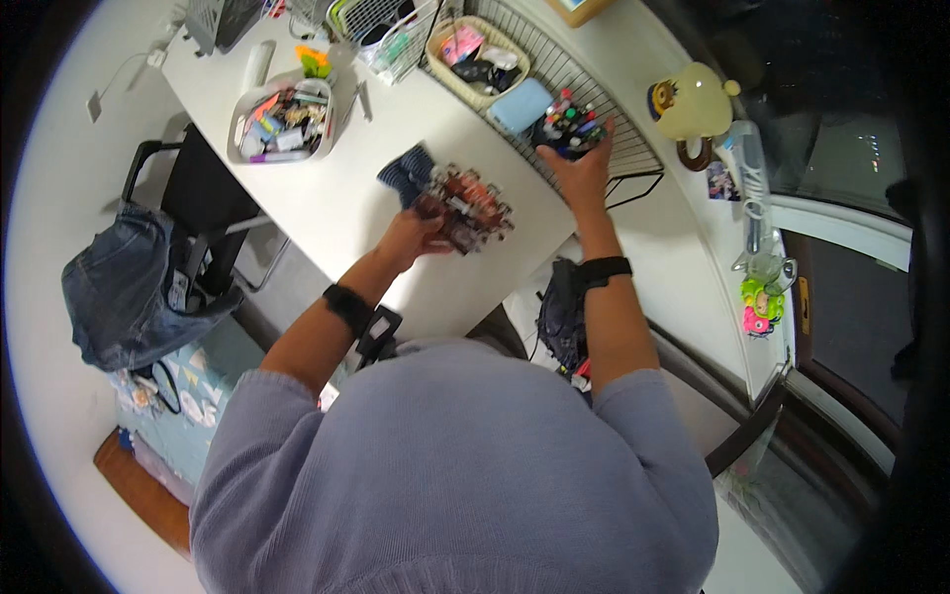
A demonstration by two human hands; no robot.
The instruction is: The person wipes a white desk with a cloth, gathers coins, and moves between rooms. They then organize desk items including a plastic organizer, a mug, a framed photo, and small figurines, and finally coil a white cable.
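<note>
My left hand (pixel 408 240) is closed on the near left edge of a bunch of small brown, white and orange pieces (pixel 473 206), over the white table. Their exact kind is too small to make out. A dark blue ribbed bow (pixel 407 174) lies just beyond that hand. At the far right, my right hand (pixel 582 170) curves around a dark pen holder (pixel 560 139) packed with pens and markers with colourful caps. The holder is in a black wire basket (pixel 625 148), beside a light blue case (pixel 522 106).
A cream basket (pixel 433 49) with pink and black items sits in the wire basket. A white bin (pixel 236 134) of small cosmetics stands on the table (pixel 327 198). Left of the table is a black chair (pixel 183 183) with a denim garment (pixel 129 287). A yellow lamp (pixel 693 104) stands on the right ledge.
</note>
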